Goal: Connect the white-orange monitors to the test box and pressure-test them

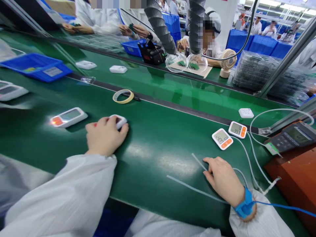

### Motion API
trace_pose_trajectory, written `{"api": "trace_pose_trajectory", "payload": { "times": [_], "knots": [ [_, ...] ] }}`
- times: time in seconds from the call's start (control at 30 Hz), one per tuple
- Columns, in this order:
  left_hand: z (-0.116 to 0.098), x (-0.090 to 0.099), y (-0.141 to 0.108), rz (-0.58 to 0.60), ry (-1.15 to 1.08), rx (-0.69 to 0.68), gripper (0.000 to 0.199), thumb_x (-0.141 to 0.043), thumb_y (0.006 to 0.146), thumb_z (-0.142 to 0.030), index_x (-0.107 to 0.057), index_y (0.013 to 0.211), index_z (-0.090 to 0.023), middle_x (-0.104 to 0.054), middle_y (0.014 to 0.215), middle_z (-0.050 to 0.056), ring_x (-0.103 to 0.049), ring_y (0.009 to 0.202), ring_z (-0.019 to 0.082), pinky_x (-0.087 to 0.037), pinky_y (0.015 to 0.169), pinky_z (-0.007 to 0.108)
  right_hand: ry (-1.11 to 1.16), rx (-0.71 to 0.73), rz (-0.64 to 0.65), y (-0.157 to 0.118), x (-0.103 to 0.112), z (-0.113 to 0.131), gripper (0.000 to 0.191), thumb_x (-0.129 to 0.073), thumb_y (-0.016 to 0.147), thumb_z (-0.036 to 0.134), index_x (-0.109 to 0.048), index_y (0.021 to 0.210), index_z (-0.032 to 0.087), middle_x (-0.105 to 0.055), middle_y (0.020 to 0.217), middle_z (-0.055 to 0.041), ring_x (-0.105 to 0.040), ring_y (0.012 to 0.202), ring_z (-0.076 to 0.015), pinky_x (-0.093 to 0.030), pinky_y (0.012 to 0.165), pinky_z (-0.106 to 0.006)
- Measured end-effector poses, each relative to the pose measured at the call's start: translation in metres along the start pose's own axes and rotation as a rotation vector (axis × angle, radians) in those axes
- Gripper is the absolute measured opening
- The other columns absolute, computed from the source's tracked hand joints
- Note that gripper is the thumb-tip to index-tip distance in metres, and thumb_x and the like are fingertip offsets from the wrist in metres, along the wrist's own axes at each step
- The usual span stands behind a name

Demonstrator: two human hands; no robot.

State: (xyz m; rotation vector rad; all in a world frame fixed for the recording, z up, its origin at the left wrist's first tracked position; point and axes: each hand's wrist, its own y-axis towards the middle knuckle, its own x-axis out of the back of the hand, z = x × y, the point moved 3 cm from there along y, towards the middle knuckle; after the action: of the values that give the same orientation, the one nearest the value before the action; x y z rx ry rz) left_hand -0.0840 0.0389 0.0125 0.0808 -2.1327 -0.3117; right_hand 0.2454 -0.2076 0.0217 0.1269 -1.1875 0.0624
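My left hand (105, 137) is closed over a white handheld monitor (120, 122) lying on the green bench; the fingers hide most of it. To its left, another white monitor (70, 117) has a grey screen and a glowing orange end. My right hand (223, 179), with a blue wrist strap (244, 204), pinches a thin clear tube (198, 161) near its free end. A second clear tube (190, 187) lies loose beside this hand. Beyond the right hand, two white monitors with orange buttons, a nearer one (222, 139) and a farther one (237, 129), show lit digits and have tubes attached.
A yellow tape roll (123, 96) lies near the black divider strip. At the left is a blue tray (37, 67). A grey meter (293, 136) rests on an orange-brown box (296, 177) at right. Co-workers sit across the bench, near extraction hoses (160, 26) and a fan (227, 62).
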Motion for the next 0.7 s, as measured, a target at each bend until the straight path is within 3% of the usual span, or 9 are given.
{"api": "trace_pose_trajectory", "payload": {
  "times": [0.1, 0.17, 0.23, 0.33, 0.4, 0.43, 0.53, 0.6, 0.7],
  "knots": [
    [-0.024, -0.014, -0.002, 0.008, 0.080, -0.008, 0.047, -0.064, 0.075, -0.039, -0.060, 0.114, -0.015, -0.062, 0.111, 0.008, -0.047, 0.122, 0.040, -0.027, 0.107, 0.049, -0.004, 0.082, 0.008, 0.000, 0.000, 0.003, 0.037, -0.059, 0.089, 0.007, -0.059, 0.125, 0.016, -0.063, 0.093, -0.0067, -0.061, 0.088, -0.0241, -0.055, 0.082, -0.039],
    [-0.041, -0.027, 0.001, 0.083, -0.101, 0.010, 0.054, -0.071, 0.069, -0.035, -0.059, 0.116, -0.014, -0.062, 0.104, 0.006, -0.048, 0.120, 0.041, -0.029, 0.106, 0.048, 0.019, 0.094, 0.013, 0.000, -0.002, 0.002, 0.022, -0.055, 0.091, 0.008, -0.067, 0.107, 0.017, -0.061, 0.089, -0.0061, -0.061, 0.085, -0.0230, -0.056, 0.079, -0.037],
    [-0.062, -0.042, 0.004, 0.131, -0.314, 0.039, 0.062, -0.075, 0.065, -0.029, -0.056, 0.122, -0.014, -0.061, 0.106, 0.006, -0.049, 0.118, 0.040, -0.029, 0.106, 0.050, 0.085, 0.083, -0.025, 0.000, -0.002, -0.002, 0.020, -0.050, 0.094, 0.009, -0.068, 0.097, 0.018, -0.062, 0.092, -0.0069, -0.062, 0.086, -0.0216, -0.057, 0.080, -0.035],
    [-0.107, -0.073, -0.002, 0.292, -0.601, -0.006, 0.080, -0.074, 0.064, -0.023, -0.042, 0.136, -0.017, -0.062, 0.110, 0.006, -0.059, 0.105, 0.029, -0.041, 0.099, 0.046, 0.237, 0.056, -0.159, 0.001, 0.002, -0.011, 0.036, -0.038, 0.096, 0.005, -0.063, 0.119, 0.018, -0.066, 0.106, -0.0086, -0.066, 0.091, -0.0197, -0.057, 0.086, -0.035],
    [-0.145, -0.095, -0.019, 0.439, -0.816, -0.056, 0.089, -0.074, 0.060, -0.024, -0.035, 0.140, -0.022, -0.062, 0.105, 0.003, -0.064, 0.092, 0.023, -0.050, 0.083, 0.037, 0.318, 0.039, -0.256, 0.000, 0.007, -0.017, 0.051, -0.033, 0.094, 0.002, -0.050, 0.139, 0.020, -0.067, 0.113, -0.0083, -0.067, 0.090, -0.0177, -0.058, 0.084, -0.033],
    [-0.164, -0.105, -0.032, 0.545, -1.081, -0.047, 0.088, -0.074, 0.059, -0.023, -0.036, 0.139, -0.024, -0.061, 0.106, 0.003, -0.064, 0.091, 0.022, -0.051, 0.080, 0.035, 0.341, 0.035, -0.306, 0.000, 0.011, -0.019, 0.056, -0.032, 0.094, 0.002, -0.045, 0.144, 0.022, -0.066, 0.115, -0.0082, -0.067, 0.088, -0.0167, -0.058, 0.083, -0.032],
    [-0.210, -0.124, -0.077, 0.814, -1.614, 0.059, 0.067, -0.069, 0.069, -0.032, -0.046, 0.131, -0.024, -0.061, 0.101, 0.003, -0.065, 0.081, 0.019, -0.052, 0.070, 0.032, 0.327, 0.022, -0.477, -0.002, 0.023, -0.024, 0.055, -0.031, 0.095, 0.004, -0.050, 0.142, 0.024, -0.064, 0.119, -0.0087, -0.066, 0.091, -0.0167, -0.057, 0.083, -0.031],
    [-0.226, -0.130, -0.103, 0.954, -1.725, 0.117, 0.059, -0.067, 0.076, -0.037, -0.049, 0.130, -0.022, -0.063, 0.101, 0.006, -0.064, 0.078, 0.019, -0.051, 0.067, 0.031, 0.275, -0.002, -0.553, -0.003, 0.029, -0.025, 0.045, -0.036, 0.099, 0.009, -0.058, 0.135, 0.024, -0.064, 0.113, -0.0092, -0.064, 0.095, -0.0194, -0.055, 0.084, -0.033],
    [-0.233, -0.132, -0.124, 1.080, -1.700, 0.133, 0.056, -0.070, 0.079, -0.041, -0.055, 0.127, -0.017, -0.066, 0.105, 0.010, -0.064, 0.085, 0.020, -0.050, 0.074, 0.030, 0.230, 0.007, -0.575, -0.002, 0.031, -0.023, 0.026, -0.051, 0.100, 0.019, -0.067, 0.120, 0.022, -0.067, 0.102, -0.0080, -0.064, 0.095, -0.0219, -0.054, 0.083, -0.035]
  ]
}}
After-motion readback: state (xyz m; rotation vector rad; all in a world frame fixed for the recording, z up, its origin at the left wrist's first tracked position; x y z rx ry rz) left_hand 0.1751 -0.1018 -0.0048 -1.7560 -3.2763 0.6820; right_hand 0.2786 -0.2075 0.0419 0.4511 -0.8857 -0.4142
